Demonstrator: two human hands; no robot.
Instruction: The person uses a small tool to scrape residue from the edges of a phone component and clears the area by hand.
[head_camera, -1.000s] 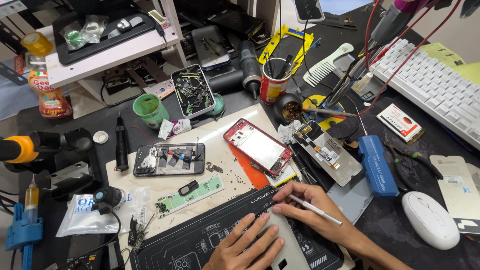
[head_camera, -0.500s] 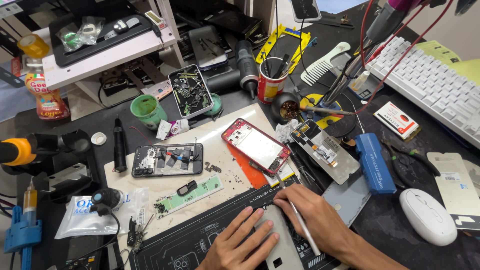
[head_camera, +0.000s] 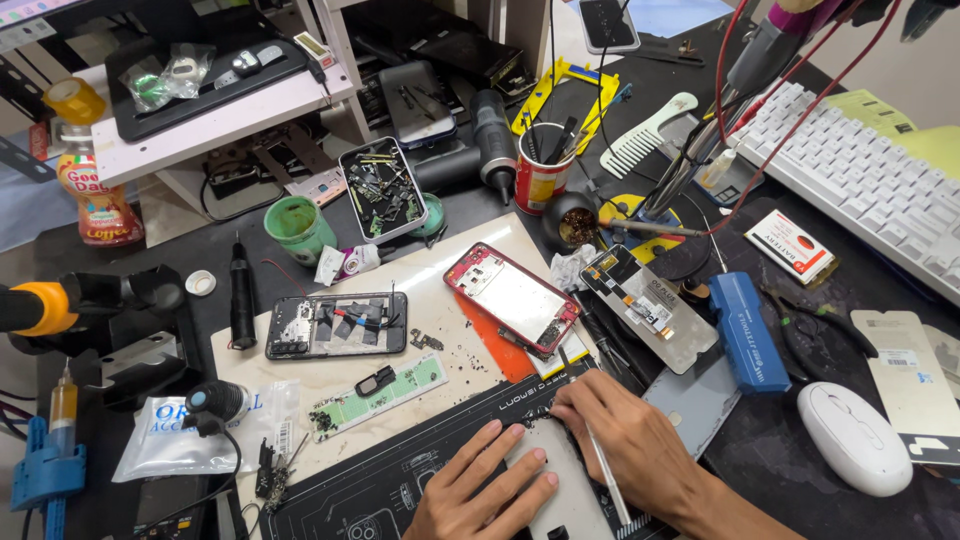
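Right hand (head_camera: 625, 440), near bench front edge, pinches one silver tweezers (head_camera: 605, 478), long axis tip-up toward the black mat (head_camera: 400, 480). Left hand (head_camera: 480, 490) flat, fingers spread, holding nothing.

Bare mat (head_camera: 440, 300) lies open above the right hand (head_camera: 625, 440), flanked by the red phone frame (head_camera: 512, 298) and green circuit board (head_camera: 378, 393).

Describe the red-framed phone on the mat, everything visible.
The red phone lies flat and opened, back cover off, turned diagonally on the pale mat. Its red frame rings a silvery inner plate, with dark parts at the lower corner. Its lower end overlaps an orange sheet. Neither hand touches it; the right hand works below it.
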